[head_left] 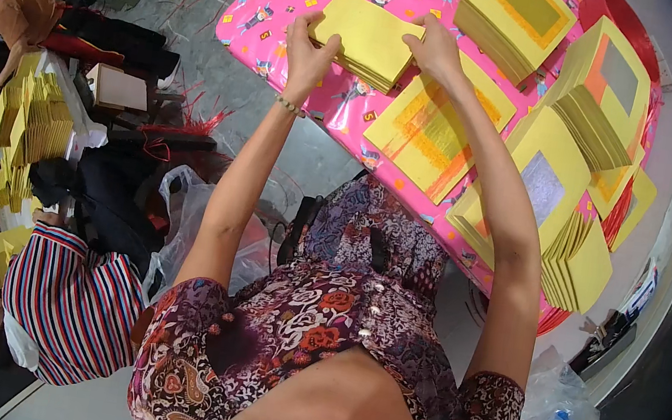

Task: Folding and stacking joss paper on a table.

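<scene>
The head view showed a yellow stack (366, 38) held between both hands at the far side of the scene, over a pink cloth (337, 107); whether it rested there or was raised slightly could not be told. The left hand (310, 56) gripped its left end, thumb on the near side, and a bracelet (289, 106) circled that wrist. The right hand (437, 50) gripped the right end between thumb and bent fingers. Just to the near right, partly under the right forearm, lay a yellow sheet (423, 141) with an orange frame. Farther right stood a block (507, 28) of similar pieces, and a fanned pile (576, 265) lay nearer. A red tub (624, 27) stood at the far right. At left, a person in stripes (73, 306) and another in brown (28, 16) were beside more yellow stacks (36, 116).
</scene>
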